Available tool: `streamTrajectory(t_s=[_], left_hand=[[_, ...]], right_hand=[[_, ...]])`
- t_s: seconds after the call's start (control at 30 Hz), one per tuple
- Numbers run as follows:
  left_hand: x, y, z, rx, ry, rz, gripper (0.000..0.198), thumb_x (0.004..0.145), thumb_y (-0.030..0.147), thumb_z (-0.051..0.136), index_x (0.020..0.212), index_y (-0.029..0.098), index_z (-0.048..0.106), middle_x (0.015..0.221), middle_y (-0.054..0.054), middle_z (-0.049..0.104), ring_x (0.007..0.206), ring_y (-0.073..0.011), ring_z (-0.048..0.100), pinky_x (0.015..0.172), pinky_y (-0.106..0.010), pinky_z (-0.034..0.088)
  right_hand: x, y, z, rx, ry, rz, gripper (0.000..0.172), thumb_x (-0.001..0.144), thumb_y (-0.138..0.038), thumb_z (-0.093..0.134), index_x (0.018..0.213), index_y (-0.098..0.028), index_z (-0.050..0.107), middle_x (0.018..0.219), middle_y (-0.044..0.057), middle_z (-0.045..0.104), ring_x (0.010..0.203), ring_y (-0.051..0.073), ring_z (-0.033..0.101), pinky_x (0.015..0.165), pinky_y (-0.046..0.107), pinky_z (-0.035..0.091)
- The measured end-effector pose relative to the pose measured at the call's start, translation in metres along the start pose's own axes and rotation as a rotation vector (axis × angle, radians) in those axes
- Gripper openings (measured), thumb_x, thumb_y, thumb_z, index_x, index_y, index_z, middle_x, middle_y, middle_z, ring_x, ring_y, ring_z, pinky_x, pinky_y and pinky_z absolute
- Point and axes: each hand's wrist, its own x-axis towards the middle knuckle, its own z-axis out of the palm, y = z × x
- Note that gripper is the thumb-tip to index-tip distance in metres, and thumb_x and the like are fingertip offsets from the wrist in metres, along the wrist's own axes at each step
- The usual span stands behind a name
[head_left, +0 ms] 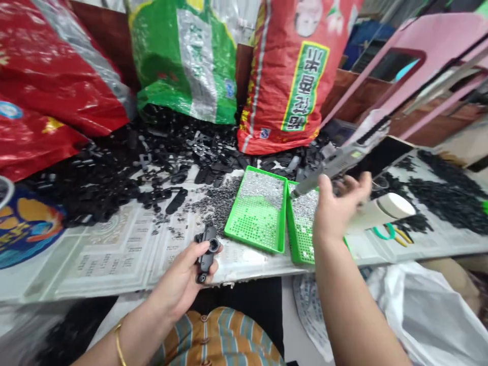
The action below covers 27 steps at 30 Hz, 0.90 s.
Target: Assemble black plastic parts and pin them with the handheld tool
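Note:
My left hand (182,283) grips a small black plastic assembly (206,259) with a round socket in its middle, thumb on top. My right hand (338,209) is raised with fingers spread, just beside a grey electric screwdriver (331,169); whether skin touches the tool I cannot tell. The screwdriver slants, its tip over the right green tray (301,254), which my forearm partly covers. Adjoining it on the left lies another green perforated tray (254,246). Both trays hold many tiny silvery pieces, seemingly screws.
Loose black parts (175,201) cover the rear of the table (114,254). Behind them stand a green sack (163,56) and a red sack (282,76). To the right are a white bottle (375,213), yellow-handled pliers (402,237) and a teal ring (383,233).

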Motion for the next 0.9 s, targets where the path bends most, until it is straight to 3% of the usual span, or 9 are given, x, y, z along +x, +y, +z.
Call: streamTrajectory(t_s=[0.07,0.13,0.23,0.4,0.53,0.7,0.9], left_hand=[[-0.001,-0.005,0.007,0.032,-0.026,-0.025,0.024,0.073,0.032,0.062,0.086,0.013,0.057,0.083,-0.004,0.06,0.052,-0.0069,0.048,0.044,-0.02,0.034],[-0.002,-0.009,0.013,0.055,-0.047,-0.036,0.025,0.072,0.033,0.063,0.084,0.012,0.057,0.082,-0.004,0.059,0.053,-0.0074,0.048,0.044,-0.021,0.035],[-0.004,-0.012,0.017,0.083,-0.061,-0.037,0.024,0.072,0.034,0.063,0.083,0.013,0.059,0.078,-0.002,0.057,0.053,-0.0073,0.047,0.045,-0.021,0.036],[-0.004,-0.012,0.023,0.122,-0.074,-0.071,0.023,0.073,0.034,0.061,0.083,0.012,0.06,0.078,-0.003,0.058,0.053,-0.0076,0.046,0.046,-0.022,0.037],[-0.003,-0.012,0.028,0.139,-0.047,-0.044,0.024,0.073,0.035,0.061,0.083,0.013,0.059,0.08,-0.003,0.06,0.054,-0.008,0.047,0.046,-0.021,0.037],[-0.003,-0.015,0.032,0.187,-0.066,-0.055,0.026,0.075,0.038,0.058,0.083,0.013,0.061,0.062,-0.001,0.054,0.054,-0.009,0.045,0.048,-0.021,0.038],[-0.004,-0.016,0.033,0.188,-0.035,-0.045,0.026,0.074,0.037,0.06,0.084,0.014,0.062,0.066,-0.002,0.056,0.055,-0.0098,0.046,0.049,-0.022,0.039]], right_hand=[[0.026,0.013,0.011,0.014,-0.099,0.084,0.079,0.067,-0.045,0.065,0.131,-0.016,0.027,0.119,0.017,0.049,0.102,0.026,0.053,0.086,0.044,0.044],[0.039,0.02,0.019,0.065,-0.259,0.178,0.061,0.065,-0.046,0.066,0.113,-0.016,0.044,0.1,0.012,0.06,0.089,0.024,0.059,0.078,0.042,0.047],[0.039,0.015,0.012,0.211,-0.35,0.168,0.037,0.071,-0.042,0.06,0.098,-0.019,0.048,0.086,0.006,0.062,0.079,0.019,0.061,0.071,0.036,0.049],[0.014,-0.002,-0.035,0.406,-0.216,0.122,0.027,0.077,-0.035,0.054,0.1,-0.021,0.049,0.067,-0.003,0.053,0.054,0.011,0.053,0.054,0.026,0.045],[-0.01,0.007,-0.063,0.436,-0.154,0.143,0.034,0.081,-0.044,0.045,0.097,-0.015,0.055,0.05,-0.004,0.046,0.042,0.012,0.046,0.044,0.026,0.039],[-0.025,0.025,-0.073,0.46,-0.146,0.127,0.038,0.081,-0.048,0.039,0.095,-0.016,0.054,0.048,-0.004,0.045,0.04,0.013,0.046,0.041,0.027,0.038],[-0.029,0.03,-0.072,0.563,-0.169,0.137,0.038,0.078,-0.051,0.045,0.089,-0.016,0.053,0.046,-0.004,0.047,0.039,0.013,0.047,0.04,0.028,0.037]])
